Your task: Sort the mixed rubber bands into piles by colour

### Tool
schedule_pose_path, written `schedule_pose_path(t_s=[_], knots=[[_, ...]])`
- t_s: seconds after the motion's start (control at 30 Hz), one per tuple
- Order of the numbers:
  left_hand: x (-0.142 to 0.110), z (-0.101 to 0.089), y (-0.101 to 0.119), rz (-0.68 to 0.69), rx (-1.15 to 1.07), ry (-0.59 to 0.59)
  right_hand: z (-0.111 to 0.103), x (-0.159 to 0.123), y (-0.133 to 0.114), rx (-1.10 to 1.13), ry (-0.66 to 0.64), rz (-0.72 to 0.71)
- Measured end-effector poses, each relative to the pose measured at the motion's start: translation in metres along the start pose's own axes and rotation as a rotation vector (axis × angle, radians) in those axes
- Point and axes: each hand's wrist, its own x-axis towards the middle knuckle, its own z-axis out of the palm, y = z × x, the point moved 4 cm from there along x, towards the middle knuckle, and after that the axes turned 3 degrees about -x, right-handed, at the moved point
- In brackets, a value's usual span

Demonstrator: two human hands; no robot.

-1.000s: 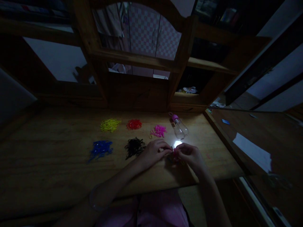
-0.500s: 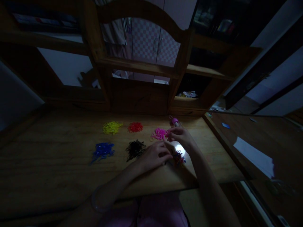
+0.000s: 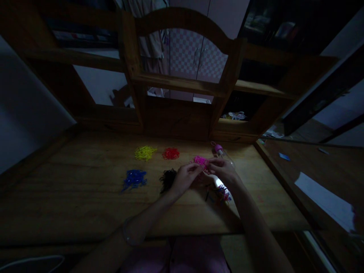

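Observation:
My left hand [image 3: 186, 177] is closed in a pinch at the near edge of a pile of pink rubber bands [image 3: 200, 160]. Its fingertips almost meet those of my right hand [image 3: 223, 170], also pinched, just right of that pile. Whatever lies between the fingers is too small and dark to make out. A mixed-colour heap of bands [image 3: 223, 193] lies in a bright patch of light below my right hand. Beside my left hand sits a pile of black bands [image 3: 167, 180], partly covered by it. Behind my right hand a clear bottle with a pink cap [image 3: 218, 148] lies on its side.
Piles of yellow bands [image 3: 145, 152], red bands [image 3: 171, 153] and blue bands [image 3: 134, 179] lie on the wooden desk [image 3: 93, 204]. A wooden shelf unit [image 3: 179, 117] stands along the back. To the right, white paper [image 3: 324, 199] rests on another brown surface.
My left hand has moved up from beside the mixed heap to the pink pile, meeting my right hand. The view has shifted, so the scene sits farther right.

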Motion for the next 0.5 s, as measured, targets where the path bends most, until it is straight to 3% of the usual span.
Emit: schedule_pose_path(t_s=[0.17,0.33,0.5], knots=[[0.002,0.001,0.001,-0.016,-0.018,-0.023,0.006,-0.003,-0.005,-0.049,0.003,-0.050],[-0.001,-0.001,0.002,0.019,0.154,-0.025,-0.001,0.010,-0.008,-0.121,0.052,-0.090],[0.007,-0.033,0.010,0.069,0.520,0.065,-0.009,0.026,-0.009,-0.296,0.122,-0.165]])
